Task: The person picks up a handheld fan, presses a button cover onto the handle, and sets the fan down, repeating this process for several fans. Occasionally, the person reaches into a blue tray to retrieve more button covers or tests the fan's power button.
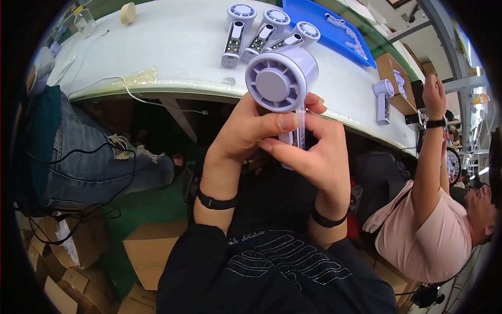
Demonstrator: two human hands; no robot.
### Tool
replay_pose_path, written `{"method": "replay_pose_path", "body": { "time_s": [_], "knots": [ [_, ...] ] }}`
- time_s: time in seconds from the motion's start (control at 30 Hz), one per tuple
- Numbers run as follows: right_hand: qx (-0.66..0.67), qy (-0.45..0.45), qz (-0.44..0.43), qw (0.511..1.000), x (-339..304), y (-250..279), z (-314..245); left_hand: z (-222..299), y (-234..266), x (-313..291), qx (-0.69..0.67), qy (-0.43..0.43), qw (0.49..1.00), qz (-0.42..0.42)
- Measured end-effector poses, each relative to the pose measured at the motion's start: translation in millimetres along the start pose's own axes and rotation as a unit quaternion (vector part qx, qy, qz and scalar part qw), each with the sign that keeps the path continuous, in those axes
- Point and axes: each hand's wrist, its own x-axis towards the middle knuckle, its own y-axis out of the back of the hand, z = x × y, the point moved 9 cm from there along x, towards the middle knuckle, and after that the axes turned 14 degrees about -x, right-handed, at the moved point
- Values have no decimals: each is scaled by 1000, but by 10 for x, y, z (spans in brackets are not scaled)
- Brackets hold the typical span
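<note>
Between my two hands is a lavender handheld fan (271,82), its round grille facing up toward me over the table's front edge. My left hand (246,128) wraps the fan below its head, the thumb laid across the neck. From the other side my right hand (321,152) grips the handle, with its thumb crossing low over it; much of the handle is hidden by the fingers. Just beyond stand several similar fans, one of them a lavender fan (231,44) with an open handle front baring its circuit board.
A blue tray (361,58) with small pale parts lies at the back right of the white table (172,42). Another fan (384,104) stands beside a cardboard box (402,102). A white cable (125,86) hangs over the front edge. People sit on both sides; cartons (154,251) lie below left.
</note>
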Motion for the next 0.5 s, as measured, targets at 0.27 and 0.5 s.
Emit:
{"method": "replay_pose_path", "body": {
  "time_s": [0.27,0.5],
  "knots": [
    [-117,-21,-33,992,35,-291,-155,127,165,-107,124,69,989,-37],
    [3,-23,-102,995,107,-561,-231,369,203,-182,176,-25,983,-43]
  ]
}}
